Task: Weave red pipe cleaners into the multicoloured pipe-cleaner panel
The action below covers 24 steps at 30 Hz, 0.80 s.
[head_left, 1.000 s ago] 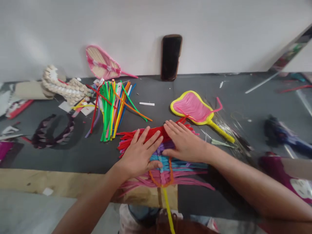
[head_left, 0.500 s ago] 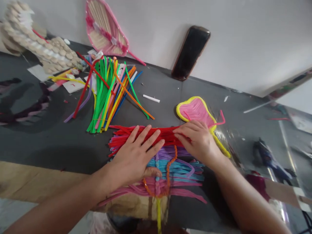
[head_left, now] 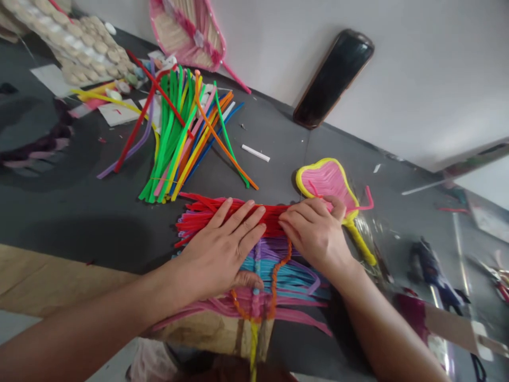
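Observation:
Red pipe cleaners (head_left: pixel 274 216) lie side by side across the top of a woven piece, above rows of purple, blue (head_left: pixel 296 277) and pink ones (head_left: pixel 302 315). My left hand (head_left: pixel 225 244) rests on the piece, fingers spread over the red row, thumb on the central strip. At the red row's right part, my right hand (head_left: pixel 314 228) has its thumb and fingers pinched together on the red pipe cleaners. A twisted orange strand (head_left: pixel 277 268) curves down over the rows to a yellow stem (head_left: pixel 253 339). Both hands partly cover the red row.
A bundle of coloured pipe cleaners (head_left: pixel 178 138) lies at the back left. A yellow-edged pink fan (head_left: pixel 330 178) lies just beyond my right hand. A phone (head_left: pixel 334 77) and a pink leaf-shaped fan (head_left: pixel 186 32) lean against the wall. Pliers (head_left: pixel 495 276) lie far right.
My right hand's fingers have shifted slightly left along the red row, still pinched. My left hand stays flat on the piece. The camera view has tilted a little.

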Tool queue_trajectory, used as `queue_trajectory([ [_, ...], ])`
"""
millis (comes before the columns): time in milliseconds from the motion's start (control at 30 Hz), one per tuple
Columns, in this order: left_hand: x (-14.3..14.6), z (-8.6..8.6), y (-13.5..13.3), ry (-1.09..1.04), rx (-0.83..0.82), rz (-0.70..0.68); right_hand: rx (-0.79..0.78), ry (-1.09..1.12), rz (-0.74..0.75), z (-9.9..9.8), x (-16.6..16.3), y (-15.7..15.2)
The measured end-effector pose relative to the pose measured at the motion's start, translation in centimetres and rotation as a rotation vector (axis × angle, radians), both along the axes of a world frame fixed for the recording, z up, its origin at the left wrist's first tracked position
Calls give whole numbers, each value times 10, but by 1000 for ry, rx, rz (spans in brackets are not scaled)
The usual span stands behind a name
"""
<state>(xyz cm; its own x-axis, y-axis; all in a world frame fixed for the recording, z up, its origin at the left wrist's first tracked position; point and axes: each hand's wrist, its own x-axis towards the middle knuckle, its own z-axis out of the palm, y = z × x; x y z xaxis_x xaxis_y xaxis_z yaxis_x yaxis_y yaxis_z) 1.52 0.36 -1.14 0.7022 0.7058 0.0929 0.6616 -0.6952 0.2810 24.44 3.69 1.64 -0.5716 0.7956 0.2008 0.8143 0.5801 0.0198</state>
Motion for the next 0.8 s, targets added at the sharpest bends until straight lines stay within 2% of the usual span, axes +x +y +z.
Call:
queue_trajectory([
  [300, -1, 0, 0, -36, 16, -25, 122, -90, 2, 3, -7, -2],
  [467, -2, 0, 1, -66, -20, -31, 67, -69, -40, 0, -8, 1],
  [600, -3, 1, 2, -54, -74, -34, 44, 25, -36, 6, -6, -1],
  [800, -4, 2, 1, -14, -37, -49, 26, 54, 38, 9, -5, -8],
])
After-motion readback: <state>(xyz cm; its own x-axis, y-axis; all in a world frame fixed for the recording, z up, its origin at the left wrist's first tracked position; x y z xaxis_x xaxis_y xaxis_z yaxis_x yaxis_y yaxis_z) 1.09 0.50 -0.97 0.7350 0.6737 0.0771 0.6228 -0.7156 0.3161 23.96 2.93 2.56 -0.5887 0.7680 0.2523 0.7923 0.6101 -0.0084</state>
